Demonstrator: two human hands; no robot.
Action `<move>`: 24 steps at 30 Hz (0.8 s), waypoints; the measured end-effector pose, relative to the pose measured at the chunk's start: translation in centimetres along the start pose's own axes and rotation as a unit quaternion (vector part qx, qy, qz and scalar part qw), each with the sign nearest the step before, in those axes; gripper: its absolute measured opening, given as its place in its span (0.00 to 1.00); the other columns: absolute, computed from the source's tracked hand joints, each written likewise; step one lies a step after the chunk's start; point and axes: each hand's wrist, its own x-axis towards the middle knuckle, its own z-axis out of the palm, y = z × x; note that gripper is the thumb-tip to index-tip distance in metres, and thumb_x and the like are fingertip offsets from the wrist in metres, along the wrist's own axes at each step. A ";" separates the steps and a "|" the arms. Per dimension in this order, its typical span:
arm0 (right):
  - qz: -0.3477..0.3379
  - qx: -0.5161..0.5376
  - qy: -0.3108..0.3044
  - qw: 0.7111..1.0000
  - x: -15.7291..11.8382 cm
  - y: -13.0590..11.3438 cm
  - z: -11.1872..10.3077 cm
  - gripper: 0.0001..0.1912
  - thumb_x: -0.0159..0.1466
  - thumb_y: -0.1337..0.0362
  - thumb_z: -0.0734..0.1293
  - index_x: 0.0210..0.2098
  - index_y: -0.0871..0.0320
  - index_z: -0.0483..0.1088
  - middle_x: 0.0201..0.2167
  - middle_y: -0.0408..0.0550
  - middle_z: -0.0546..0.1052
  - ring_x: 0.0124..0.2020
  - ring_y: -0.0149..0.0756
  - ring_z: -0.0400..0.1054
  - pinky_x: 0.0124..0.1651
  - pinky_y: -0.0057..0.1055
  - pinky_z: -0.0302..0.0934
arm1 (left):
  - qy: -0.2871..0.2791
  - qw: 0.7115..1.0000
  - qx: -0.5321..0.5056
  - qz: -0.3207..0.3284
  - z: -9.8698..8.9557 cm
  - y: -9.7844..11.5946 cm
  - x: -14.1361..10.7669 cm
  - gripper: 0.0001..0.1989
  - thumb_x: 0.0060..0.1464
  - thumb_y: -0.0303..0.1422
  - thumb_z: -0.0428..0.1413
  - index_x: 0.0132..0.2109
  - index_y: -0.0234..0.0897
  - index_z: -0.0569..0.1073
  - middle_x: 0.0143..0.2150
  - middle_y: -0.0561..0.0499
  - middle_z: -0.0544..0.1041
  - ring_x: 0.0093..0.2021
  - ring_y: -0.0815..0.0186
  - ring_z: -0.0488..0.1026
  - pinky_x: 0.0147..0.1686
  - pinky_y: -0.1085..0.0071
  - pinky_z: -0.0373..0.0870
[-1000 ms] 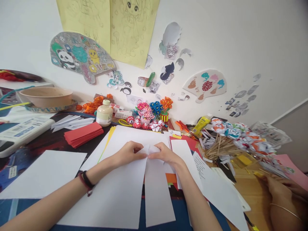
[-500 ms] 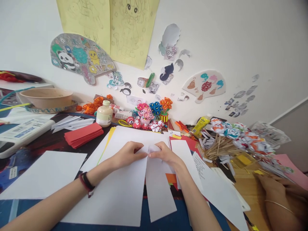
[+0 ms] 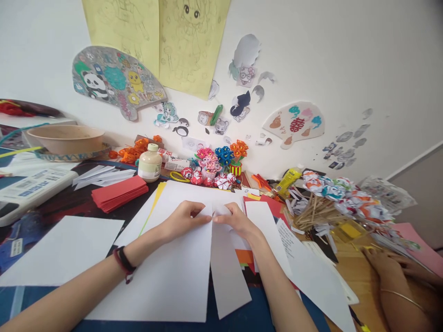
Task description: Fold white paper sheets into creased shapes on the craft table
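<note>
A large sheet of white paper (image 3: pixel 162 281) lies under my left hand (image 3: pixel 185 219), whose thumb and fingers pinch it near its top right edge. My right hand (image 3: pixel 237 219) pinches a long white paper strip (image 3: pixel 229 281) at its upper end. Between sheet and strip runs a split, widening from my thumbs down toward me; the strip hangs slightly turned. My two thumbs almost meet at the top of the split. Whether the papers still join above the thumbs is hard to see.
More white paper (image 3: pixel 65 249) lies at the left, near a stack of red paper (image 3: pixel 119 193). A glue bottle (image 3: pixel 150 163) and paper flowers (image 3: pixel 209 163) stand along the wall. Wooden sticks (image 3: pixel 313 212) and another person's arm (image 3: pixel 394 281) are at the right.
Both hands have shifted slightly up and stay close together. The strip has twisted a little, its lower end swinging slightly, and the split reaches a bit higher.
</note>
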 end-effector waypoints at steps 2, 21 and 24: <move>0.009 -0.012 -0.010 1.000 -0.1 -0.1 -0.1 0.16 0.49 0.55 0.72 0.23 0.61 0.67 0.19 0.37 0.61 0.22 0.26 0.52 0.26 0.25 0.47 | -0.004 1.000 0.002 -0.001 -0.1 -0.1 0.0 0.21 0.54 0.42 0.52 0.22 0.37 0.52 0.23 0.59 0.47 0.25 0.73 0.48 0.24 0.73 0.44; 0.006 -0.048 -0.036 0.998 -0.4 -0.1 -0.6 0.13 0.48 0.58 0.73 0.24 0.63 0.71 0.19 0.38 0.66 0.22 0.28 0.57 0.25 0.24 0.50 | -0.027 0.999 0.021 -0.008 0.1 -0.5 0.1 0.22 0.50 0.41 0.53 0.21 0.38 0.49 0.22 0.59 0.46 0.24 0.73 0.45 0.22 0.72 0.42; 0.004 -0.046 -0.034 0.998 -0.4 -0.2 -0.4 0.13 0.47 0.58 0.73 0.24 0.62 0.71 0.20 0.39 0.67 0.23 0.28 0.58 0.26 0.25 0.51 | -0.030 0.999 0.011 -0.005 0.2 -0.3 -0.2 0.21 0.51 0.40 0.53 0.22 0.38 0.50 0.22 0.59 0.46 0.24 0.73 0.46 0.22 0.73 0.43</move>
